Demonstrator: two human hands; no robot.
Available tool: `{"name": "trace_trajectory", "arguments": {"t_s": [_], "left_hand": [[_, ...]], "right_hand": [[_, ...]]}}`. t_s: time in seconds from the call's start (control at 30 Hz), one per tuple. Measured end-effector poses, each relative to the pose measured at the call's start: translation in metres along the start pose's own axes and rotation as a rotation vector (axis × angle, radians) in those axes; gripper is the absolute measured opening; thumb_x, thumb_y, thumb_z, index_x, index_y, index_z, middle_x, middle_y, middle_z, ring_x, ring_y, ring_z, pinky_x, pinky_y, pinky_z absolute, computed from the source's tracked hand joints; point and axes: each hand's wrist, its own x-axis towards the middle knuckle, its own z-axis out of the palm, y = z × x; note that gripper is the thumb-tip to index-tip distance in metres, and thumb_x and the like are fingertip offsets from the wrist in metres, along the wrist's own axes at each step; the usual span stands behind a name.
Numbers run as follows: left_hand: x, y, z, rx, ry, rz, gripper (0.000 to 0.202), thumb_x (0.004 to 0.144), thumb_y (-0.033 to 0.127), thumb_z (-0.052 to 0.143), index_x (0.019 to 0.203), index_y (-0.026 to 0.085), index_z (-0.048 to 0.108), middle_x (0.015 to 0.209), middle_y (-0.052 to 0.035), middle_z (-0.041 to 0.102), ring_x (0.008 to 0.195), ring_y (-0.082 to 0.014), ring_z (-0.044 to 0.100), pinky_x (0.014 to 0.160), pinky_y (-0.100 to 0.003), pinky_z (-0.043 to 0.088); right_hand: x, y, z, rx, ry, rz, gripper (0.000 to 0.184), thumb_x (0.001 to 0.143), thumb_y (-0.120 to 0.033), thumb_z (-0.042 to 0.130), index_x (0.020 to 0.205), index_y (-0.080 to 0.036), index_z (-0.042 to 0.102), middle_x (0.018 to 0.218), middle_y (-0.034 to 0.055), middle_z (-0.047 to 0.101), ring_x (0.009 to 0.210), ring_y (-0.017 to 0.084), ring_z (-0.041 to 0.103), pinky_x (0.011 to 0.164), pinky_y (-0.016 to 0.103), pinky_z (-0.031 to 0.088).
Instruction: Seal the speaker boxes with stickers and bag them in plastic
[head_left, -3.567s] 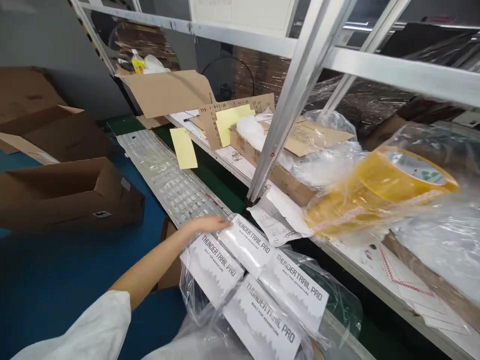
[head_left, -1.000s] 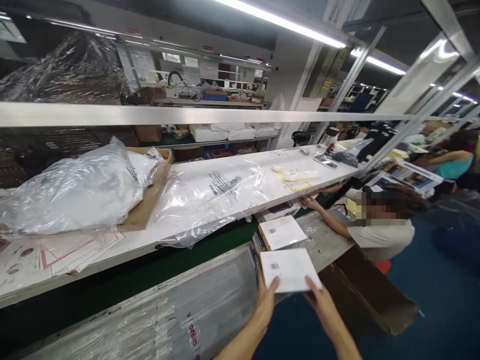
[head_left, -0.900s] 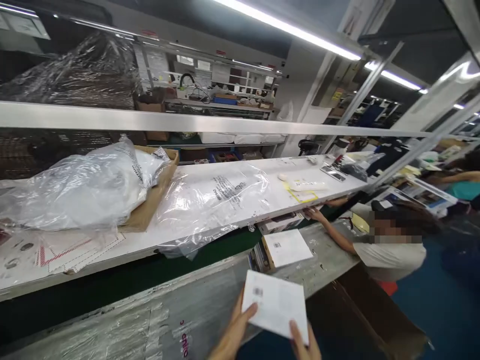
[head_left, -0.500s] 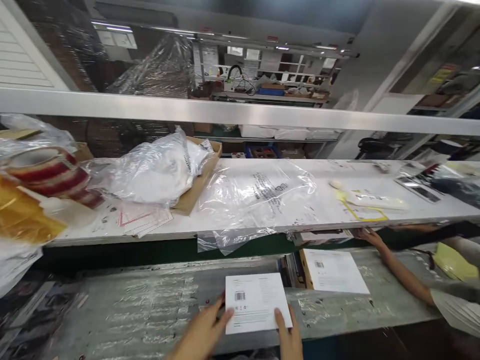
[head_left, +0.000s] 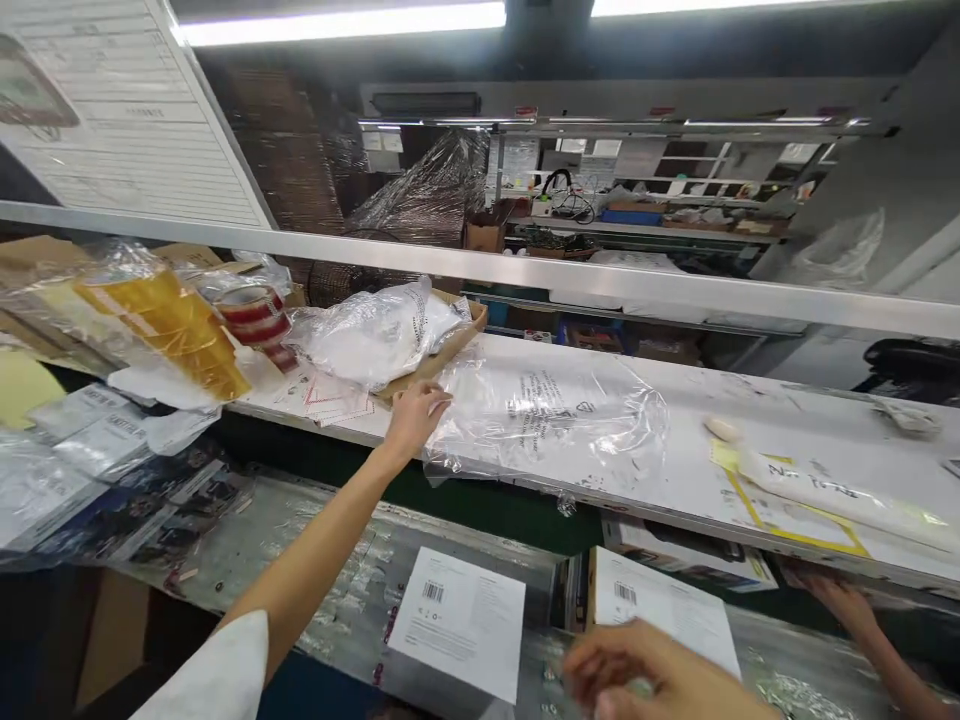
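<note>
My left hand (head_left: 416,415) reaches up to the white shelf. Its fingers pinch the left edge of a clear plastic bag (head_left: 555,410) that lies flat there with printed text. My right hand (head_left: 652,675), blurred, hovers low over the lower surface. Its fingers are loosely curled, with a gap to the thumb, and nothing shows in them. Between my arms a white box (head_left: 463,615) with a barcode and printed text lies on the lower surface, with neither hand touching it. A second white box (head_left: 664,605) stands to its right, partly behind my right hand.
A pile of plastic bags (head_left: 382,335) sits in a cardboard box. Left of it are red-striped tape rolls (head_left: 255,315) and a yellow film roll (head_left: 169,325). Bagged printed items (head_left: 97,440) lie far left. Another person's hand (head_left: 844,600) is under the shelf at right.
My left hand has let go of the white box and moved up to the plastic bag. My right hand has left the box and moved right. The view has shifted left.
</note>
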Motion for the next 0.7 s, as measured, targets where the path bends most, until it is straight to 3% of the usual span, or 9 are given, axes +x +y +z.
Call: {"name": "trace_trajectory", "arguments": {"t_s": [0.07,0.1,0.17,0.23,0.27,0.33,0.43,0.57,0.7], "left_hand": [[-0.010,0.009,-0.014,-0.118,0.151,0.126,0.028,0.105,0.028,0.053,0.110,0.022,0.079,0.130,-0.0143,0.062,0.118,-0.0271,0.062,0.103,-0.047,0.052],[-0.016,0.014,-0.019,-0.156,0.168,0.192,0.031,0.106,0.030,0.049,0.113,0.023,0.079,0.133,-0.0144,0.059,0.120,-0.0252,0.061,0.102,-0.044,0.054],[-0.025,0.023,-0.022,-0.178,0.073,0.299,0.036,0.109,0.030,0.043,0.117,0.025,0.078,0.136,-0.0138,0.057,0.121,-0.0233,0.060,0.101,-0.041,0.055],[-0.030,0.027,-0.018,-0.138,-0.086,0.342,0.040,0.109,0.030,0.039,0.120,0.026,0.077,0.138,-0.0136,0.057,0.126,-0.0244,0.059,0.107,-0.042,0.052],[-0.031,0.026,-0.013,-0.104,-0.147,0.323,0.041,0.109,0.032,0.039,0.126,0.027,0.076,0.141,-0.0143,0.057,0.130,-0.0263,0.058,0.110,-0.045,0.049],[-0.031,0.021,-0.004,-0.038,-0.247,0.206,0.046,0.108,0.040,0.042,0.146,0.026,0.063,0.146,-0.0175,0.056,0.136,-0.0323,0.055,0.114,-0.051,0.044],[-0.034,0.010,0.007,-0.010,-0.350,-0.031,0.075,0.106,0.056,0.040,0.167,0.014,0.029,0.149,-0.0240,0.058,0.137,-0.0382,0.056,0.118,-0.057,0.036],[-0.043,0.001,0.012,-0.001,-0.377,-0.160,0.085,0.104,0.063,0.034,0.169,0.010,0.021,0.162,-0.0233,0.046,0.153,-0.0359,0.041,0.128,-0.053,0.018],[-0.040,-0.005,0.015,0.058,-0.407,-0.167,0.081,0.102,0.062,0.040,0.168,0.017,0.026,0.174,-0.0166,0.025,0.163,-0.0330,0.017,0.130,-0.055,0.009]], "right_hand": [[0.002,-0.043,-0.044,-0.175,0.061,-0.178,0.036,0.092,-0.053,0.071,0.114,-0.026,0.079,0.107,0.0088,0.080,0.099,0.027,0.076,0.092,0.038,0.060],[0.013,-0.065,-0.064,-0.268,0.104,-0.277,0.033,0.097,-0.050,0.065,0.112,-0.025,0.079,0.108,0.0088,0.080,0.097,0.025,0.076,0.090,0.037,0.060],[0.058,-0.106,-0.093,-0.456,0.319,-0.530,0.030,0.102,-0.037,0.056,0.118,-0.024,0.076,0.120,0.0086,0.077,0.110,0.025,0.072,0.103,0.041,0.056],[0.123,-0.136,-0.105,-0.717,0.377,-0.747,0.052,0.096,-0.020,0.054,0.148,-0.024,0.059,0.153,0.0093,0.060,0.141,0.027,0.056,0.120,0.050,0.042],[0.158,-0.145,-0.105,-0.859,0.324,-0.761,0.069,0.090,-0.013,0.057,0.158,-0.022,0.047,0.163,0.0116,0.048,0.147,0.029,0.049,0.122,0.051,0.039],[0.218,-0.151,-0.099,-1.086,0.187,-0.621,0.087,0.084,-0.007,0.062,0.165,-0.021,0.033,0.160,0.0131,0.051,0.139,0.027,0.057,0.112,0.040,0.047],[0.268,-0.144,-0.088,-1.270,0.229,-0.426,0.075,0.087,-0.007,0.067,0.158,-0.024,0.047,0.133,0.0085,0.074,0.113,0.023,0.070,0.094,0.031,0.050],[0.267,-0.142,-0.097,-1.333,0.399,-0.445,0.026,0.094,-0.018,0.069,0.119,-0.013,0.075,0.120,0.0172,0.077,0.117,0.031,0.066,0.103,0.042,0.044],[0.227,-0.153,-0.128,-1.373,0.567,-0.460,0.018,0.096,-0.023,0.067,0.103,-0.010,0.076,0.118,0.0232,0.074,0.121,0.038,0.061,0.105,0.052,0.041]]}}
